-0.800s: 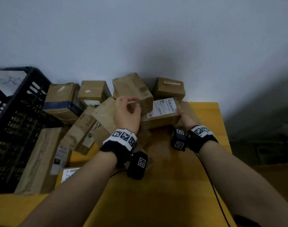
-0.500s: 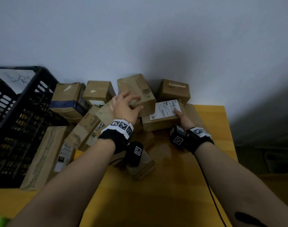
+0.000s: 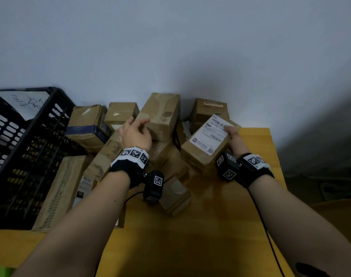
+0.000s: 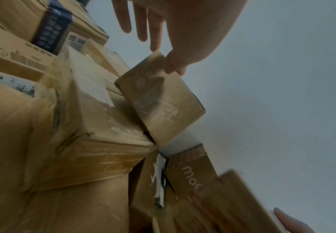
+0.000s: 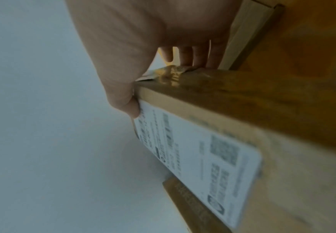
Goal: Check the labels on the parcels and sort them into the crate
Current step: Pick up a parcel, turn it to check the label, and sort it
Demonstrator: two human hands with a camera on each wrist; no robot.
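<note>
**boxwatcher:** ok, going left to right. Far left there's a black slotted crate (image 3: 25, 148) with a sheet of scribbled white paper (image 3: 25, 102) standing in it. Packed against it on the yellow wooden table (image 3: 210, 236) is a pile of brown parcels (image 3: 102, 156), including one with a dark blue band (image 3: 86, 130) at the back by the wall (image 3: 190, 47).

**tapegun_22:** what's the left hand doing?

**boxwatcher:** The left hand (image 3: 135, 134) is up on the middle of the heap, fingers loosely spread. In the left wrist view its fingertips (image 4: 156, 42) just touch the top corner of a tilted brown box (image 3: 162, 114). It isn't wrapped around it, more resting there.

**tapegun_22:** and the right?

**boxwatcher:** The right hand (image 3: 233, 136) grips the labelled parcel (image 3: 200, 152) at its far end, thumb (image 5: 131, 107) on the white shipping label (image 3: 212, 134), the other fingers curled underneath. The box sits tilted, label face up, lifted at the right edge of the pile and well apart from the crate. Another small brown box (image 3: 208, 107) sits behind it against the wall.
</note>
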